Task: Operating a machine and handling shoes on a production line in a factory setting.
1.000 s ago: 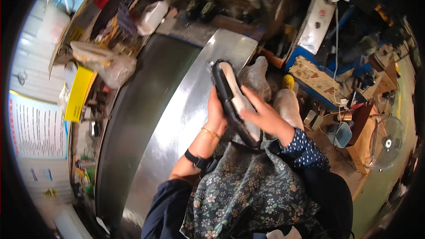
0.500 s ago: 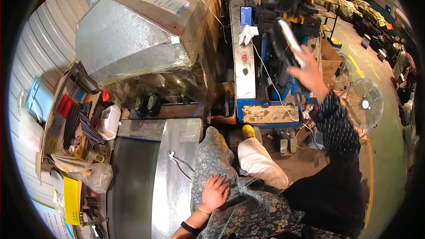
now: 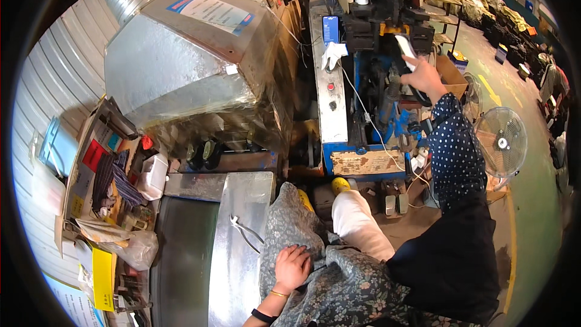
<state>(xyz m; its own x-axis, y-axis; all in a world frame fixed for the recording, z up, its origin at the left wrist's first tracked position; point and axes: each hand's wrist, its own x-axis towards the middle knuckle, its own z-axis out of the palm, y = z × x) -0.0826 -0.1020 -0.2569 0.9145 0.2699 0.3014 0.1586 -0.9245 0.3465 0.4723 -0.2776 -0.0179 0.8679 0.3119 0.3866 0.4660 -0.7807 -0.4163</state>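
Note:
Out in front, my right hand (image 3: 425, 79) grips a dark shoe with a white sole (image 3: 407, 47), its fingers and thumb closed round it. The shoe is at the near right side of a black and blue machine (image 3: 369, 31) with a yellow part; whether the two touch I cannot tell. Part of the shoe is hidden behind the hand. My left hand (image 3: 292, 266) lies on the floral apron (image 3: 339, 287) over my lap, fingers stretched out and holding nothing. Metal pliers (image 3: 245, 231) lie nearby on a shiny steel plate (image 3: 233, 278).
Left of the plate runs a dark conveyor belt (image 3: 184, 254), leading toward a metal hood (image 3: 175, 54) with dark shoes (image 3: 210, 152) beneath it. A phone (image 3: 330, 30) and white cloth (image 3: 333, 56) rest on the machine's side panel. A fan (image 3: 501, 142) stands right; a white cable hangs in front.
My right hand has carried the shoe slightly away from me, closer to the machine, and its tilt has changed. My left hand stays on the apron. The view has shifted a little.

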